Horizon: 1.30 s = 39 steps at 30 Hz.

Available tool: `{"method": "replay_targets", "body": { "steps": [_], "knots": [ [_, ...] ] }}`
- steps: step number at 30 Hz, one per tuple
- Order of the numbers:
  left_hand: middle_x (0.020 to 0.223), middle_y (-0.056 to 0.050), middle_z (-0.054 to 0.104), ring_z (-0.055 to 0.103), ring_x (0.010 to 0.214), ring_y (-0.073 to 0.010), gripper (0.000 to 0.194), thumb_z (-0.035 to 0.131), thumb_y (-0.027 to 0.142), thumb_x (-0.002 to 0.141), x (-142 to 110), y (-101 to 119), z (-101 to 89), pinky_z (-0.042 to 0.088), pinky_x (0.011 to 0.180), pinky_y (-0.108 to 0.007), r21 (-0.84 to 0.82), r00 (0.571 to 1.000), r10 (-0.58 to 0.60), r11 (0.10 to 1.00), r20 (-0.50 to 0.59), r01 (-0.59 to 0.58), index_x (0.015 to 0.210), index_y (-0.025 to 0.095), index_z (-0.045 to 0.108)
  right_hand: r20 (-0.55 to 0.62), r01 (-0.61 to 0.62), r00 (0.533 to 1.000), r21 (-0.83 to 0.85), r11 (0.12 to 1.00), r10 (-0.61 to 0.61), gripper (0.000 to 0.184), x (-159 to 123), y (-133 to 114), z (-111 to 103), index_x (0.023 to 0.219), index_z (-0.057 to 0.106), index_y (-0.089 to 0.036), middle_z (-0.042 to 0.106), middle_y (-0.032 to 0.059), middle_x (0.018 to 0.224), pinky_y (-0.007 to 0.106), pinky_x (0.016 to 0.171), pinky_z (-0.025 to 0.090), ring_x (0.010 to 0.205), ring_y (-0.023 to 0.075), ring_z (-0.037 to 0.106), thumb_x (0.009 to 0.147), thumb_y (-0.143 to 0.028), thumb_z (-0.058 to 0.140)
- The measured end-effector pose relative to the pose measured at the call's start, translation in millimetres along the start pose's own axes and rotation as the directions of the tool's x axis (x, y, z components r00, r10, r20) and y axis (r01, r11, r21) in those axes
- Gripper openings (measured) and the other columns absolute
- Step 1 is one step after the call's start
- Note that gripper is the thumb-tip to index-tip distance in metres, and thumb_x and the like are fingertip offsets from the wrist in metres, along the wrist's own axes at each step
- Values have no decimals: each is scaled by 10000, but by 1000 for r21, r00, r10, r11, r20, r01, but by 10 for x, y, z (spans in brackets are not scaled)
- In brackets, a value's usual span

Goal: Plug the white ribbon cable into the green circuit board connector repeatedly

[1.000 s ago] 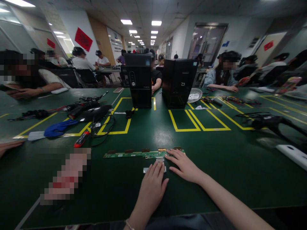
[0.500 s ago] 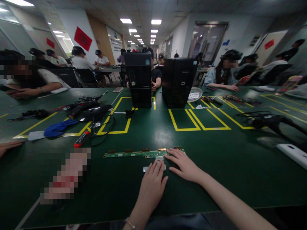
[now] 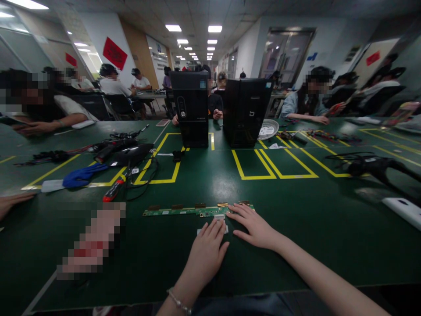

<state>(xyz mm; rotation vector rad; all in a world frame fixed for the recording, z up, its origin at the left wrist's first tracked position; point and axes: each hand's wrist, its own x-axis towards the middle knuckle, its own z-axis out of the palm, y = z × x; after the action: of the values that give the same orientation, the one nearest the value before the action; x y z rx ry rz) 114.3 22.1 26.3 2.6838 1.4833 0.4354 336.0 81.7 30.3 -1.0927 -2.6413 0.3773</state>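
Green matting (image 3: 296, 228) marked with yellow tape outlines covers a long workbench, with two black computer towers (image 3: 190, 109) standing upright at its middle and other people seated along both sides. Near the front edge lies a long narrow green circuit board (image 3: 177, 211), flat on the mat, with a small white ribbon connector (image 3: 219, 217) at its near edge. The left hand (image 3: 205, 252) rests palm down just before the board, fingers together and extended, their tips on a small pale strip (image 3: 199, 231) that runs to that connector. The right hand (image 3: 255, 228) lies flat with fingers slightly spread, fingertips touching the board's right end and pinning it. The step in hand looks like seating or freeing the strip at the connector; that calls for a steady board and a fine, level push or pull. Off to the left lie a red-handled screwdriver (image 3: 113, 192), black cables (image 3: 144, 175) and a blue cloth (image 3: 82, 174).
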Motion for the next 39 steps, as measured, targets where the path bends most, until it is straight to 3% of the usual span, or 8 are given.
{"method": "replay_targets", "body": {
  "steps": [8,15,19,23,29,34,39],
  "knots": [
    [1423,-81,506,437,1327,-234,407,456,273,973,45,-193,-118,385,1071,-448,-24,989,107,994,105,-105,1364,168,497,12,26,1000,3,1000,-26,565,2,42,-3,1429,422,-261,335,68,1513,490,1149,230,1410,237,253,920,-502,473],
    [1377,-81,553,470,1298,-230,386,448,287,979,57,-200,-145,363,1083,-450,-53,990,128,991,65,-125,1350,198,505,-10,23,1000,3,1000,-23,558,1,1,-19,1428,425,-254,350,75,1505,495,1149,235,1404,245,266,920,-477,480],
    [1421,-75,503,409,1341,-226,406,443,280,982,66,-221,-221,306,1117,-474,-59,990,139,989,15,-138,1382,213,459,-12,11,1000,-11,1000,-11,557,2,-31,-12,1432,419,-240,344,77,1507,497,1154,227,1405,246,265,920,-448,485],
    [1421,-85,494,419,1331,-240,395,402,249,988,-45,-339,-307,328,1103,-496,-18,995,31,999,-96,-33,1374,207,469,-6,7,1000,0,1000,-7,553,-4,-37,-3,1444,399,-252,326,75,1516,512,1157,211,1413,248,246,931,-448,467],
    [1278,-101,609,574,1158,-271,358,384,248,973,-515,-676,-249,461,984,-502,47,966,-162,983,-200,175,1264,178,580,10,-21,1000,-1,1000,21,516,8,-42,-20,1450,380,-267,331,56,1515,536,1163,163,1433,234,188,961,-431,410],
    [1197,-96,655,592,1102,-304,326,407,253,953,-810,-853,-152,474,932,-532,120,940,-164,971,-299,207,1179,204,637,-9,15,1000,10,1000,-15,434,61,-127,-39,1390,464,-267,339,60,1507,513,1167,169,1424,224,215,975,-369,389],
    [1205,-110,631,584,1097,-278,331,398,254,966,-816,-871,-127,490,933,-480,37,951,-185,979,-247,200,1191,173,627,39,75,996,29,997,-76,505,94,-216,-61,1416,439,-309,239,67,1548,536,1156,155,1437,271,156,941,-480,444]
  ]
}}
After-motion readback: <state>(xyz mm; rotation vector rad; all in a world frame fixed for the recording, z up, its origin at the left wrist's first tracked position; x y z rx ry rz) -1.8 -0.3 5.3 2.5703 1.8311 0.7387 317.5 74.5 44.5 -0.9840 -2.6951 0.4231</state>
